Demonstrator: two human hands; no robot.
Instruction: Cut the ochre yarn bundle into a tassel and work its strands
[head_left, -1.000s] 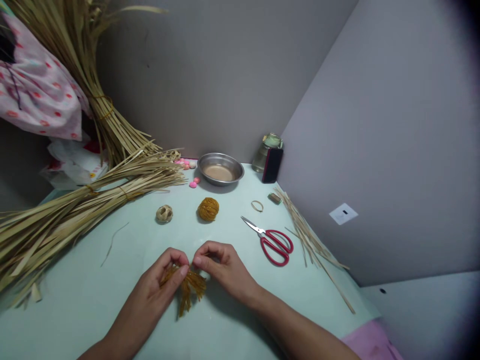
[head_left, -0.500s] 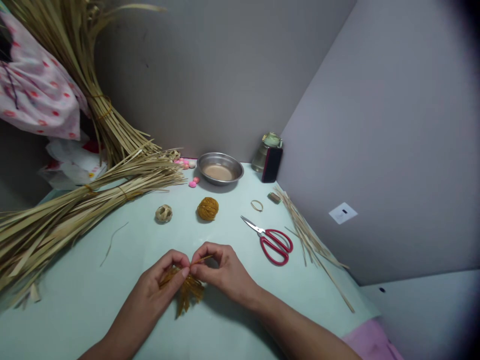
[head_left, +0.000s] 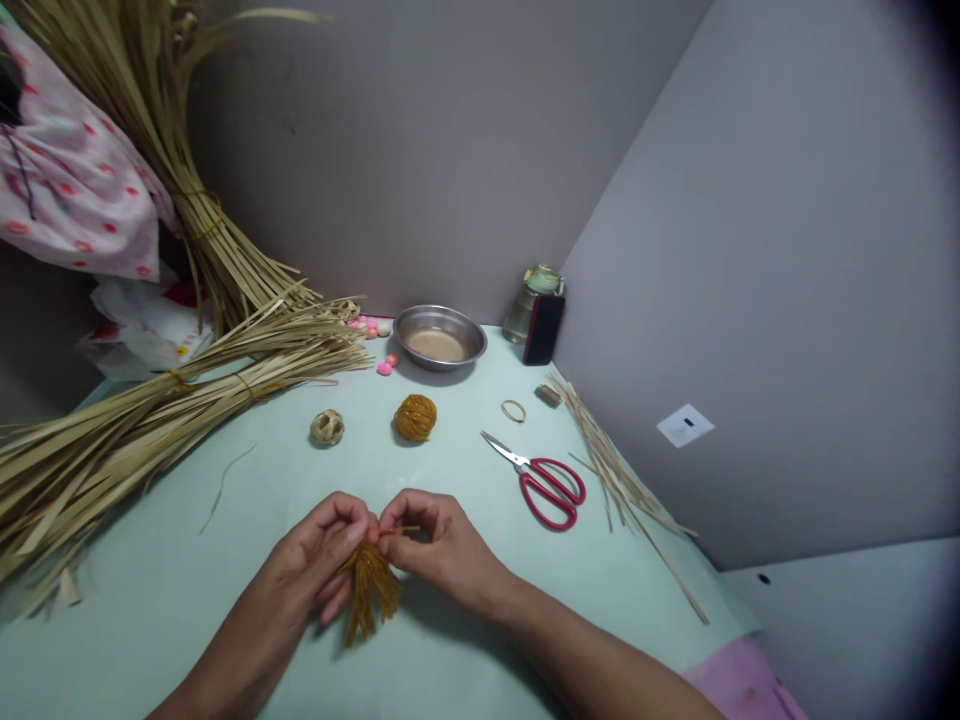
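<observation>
A: Found the yarn tassel?

B: Yes, over the pale green tabletop, on the near side of the mustard yarn ball. Pinched at its top by the left hand, thumb and fingers closed; right hand closed too, nipping a thin strand there.

A: And round about?

B: Right of that ball, red-handled scissors; left, an openwork woven ball, then straw bundles; behind, a metal bowl of liquid. Farther back, a grey wall; far right, another wall with a socket plate.

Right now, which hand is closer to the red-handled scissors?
Right. Your right hand is left of the red-handled scissors and closer to you; your left hand is farther left, at the golden strands.
</observation>
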